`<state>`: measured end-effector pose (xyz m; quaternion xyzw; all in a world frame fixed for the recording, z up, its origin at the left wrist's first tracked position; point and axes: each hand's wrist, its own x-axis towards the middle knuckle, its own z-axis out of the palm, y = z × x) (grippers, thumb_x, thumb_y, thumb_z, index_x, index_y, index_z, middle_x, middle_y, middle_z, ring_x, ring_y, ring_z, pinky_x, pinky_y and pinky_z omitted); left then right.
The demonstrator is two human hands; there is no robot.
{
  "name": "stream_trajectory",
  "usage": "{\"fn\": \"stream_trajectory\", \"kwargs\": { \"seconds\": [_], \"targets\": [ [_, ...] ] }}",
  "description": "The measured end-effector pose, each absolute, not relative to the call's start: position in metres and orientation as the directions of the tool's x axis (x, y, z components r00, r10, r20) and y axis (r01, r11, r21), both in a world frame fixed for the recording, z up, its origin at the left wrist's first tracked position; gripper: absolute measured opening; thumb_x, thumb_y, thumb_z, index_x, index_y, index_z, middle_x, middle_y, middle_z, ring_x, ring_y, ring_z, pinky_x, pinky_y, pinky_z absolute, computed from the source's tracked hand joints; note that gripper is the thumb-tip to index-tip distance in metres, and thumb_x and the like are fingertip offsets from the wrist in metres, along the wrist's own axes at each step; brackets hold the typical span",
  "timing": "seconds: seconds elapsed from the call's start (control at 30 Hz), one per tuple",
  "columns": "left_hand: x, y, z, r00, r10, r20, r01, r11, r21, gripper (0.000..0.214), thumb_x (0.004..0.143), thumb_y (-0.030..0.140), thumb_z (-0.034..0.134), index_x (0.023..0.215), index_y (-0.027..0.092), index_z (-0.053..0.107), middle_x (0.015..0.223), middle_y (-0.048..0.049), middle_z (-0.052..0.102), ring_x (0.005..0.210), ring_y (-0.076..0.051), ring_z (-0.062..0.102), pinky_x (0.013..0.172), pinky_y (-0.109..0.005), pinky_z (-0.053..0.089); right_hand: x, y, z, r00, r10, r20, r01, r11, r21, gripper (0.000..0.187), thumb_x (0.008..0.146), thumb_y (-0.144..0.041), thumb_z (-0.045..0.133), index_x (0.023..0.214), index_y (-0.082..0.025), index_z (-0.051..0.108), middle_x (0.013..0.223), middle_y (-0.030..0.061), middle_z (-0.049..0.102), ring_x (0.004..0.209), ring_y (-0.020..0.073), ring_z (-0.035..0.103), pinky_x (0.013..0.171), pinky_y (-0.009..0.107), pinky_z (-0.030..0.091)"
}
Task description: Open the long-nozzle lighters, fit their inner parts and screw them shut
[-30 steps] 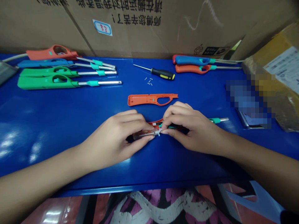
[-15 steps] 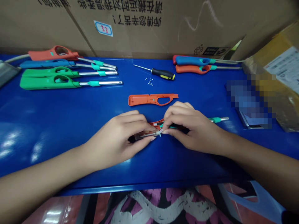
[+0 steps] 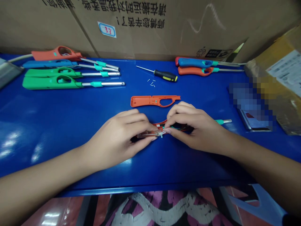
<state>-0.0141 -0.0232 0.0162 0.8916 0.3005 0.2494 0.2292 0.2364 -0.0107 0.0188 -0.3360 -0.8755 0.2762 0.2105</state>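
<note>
My left hand is closed around a transparent lighter fuel tank, gripping it between thumb and fingers. At the tank's right end is a small whitish valve, where the thumb and forefinger of my right hand are pinched together; what they hold there is too small to make out. Beneath both hands lies the orange lower half of a gas lighter, mostly covered, its metal nozzle poking out on the right. The other orange casing half rests just beyond, hollow side up.
A black-and-yellow screwdriver lies farther back beside several tiny screws. Several lighters are lined up at left, more at right. A phone lies near a taped box. A large carton stands behind.
The view has shifted slightly, so everything appears a little farther right. Both hands keep nearly the same pose at the fuel tank's valve end.
</note>
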Motion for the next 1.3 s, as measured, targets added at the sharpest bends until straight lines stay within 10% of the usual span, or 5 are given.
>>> {"fn": "stream_trajectory", "kwargs": {
  "seconds": [1.3],
  "targets": [
    [-0.0105, -0.0233, 0.0126, 0.652, 0.68, 0.335, 0.416, -0.691, 0.591, 0.015, 0.092, 0.022, 0.072, 0.106, 0.017, 0.075, 0.091, -0.0034, 0.073, 0.083, -0.015, 0.064, 0.08, -0.029, 0.051, 0.2394, -0.0132, 0.0245, -0.693, 0.691, 0.203, 0.515, 0.673, -0.531, 0.009, 0.095, -0.021, 0.064, 0.087, -0.021, 0.068, 0.092, 0.0011, 0.065, 0.095, 0.0175, 0.059, 0.085, 0.038, 0.035]
  ]
}}
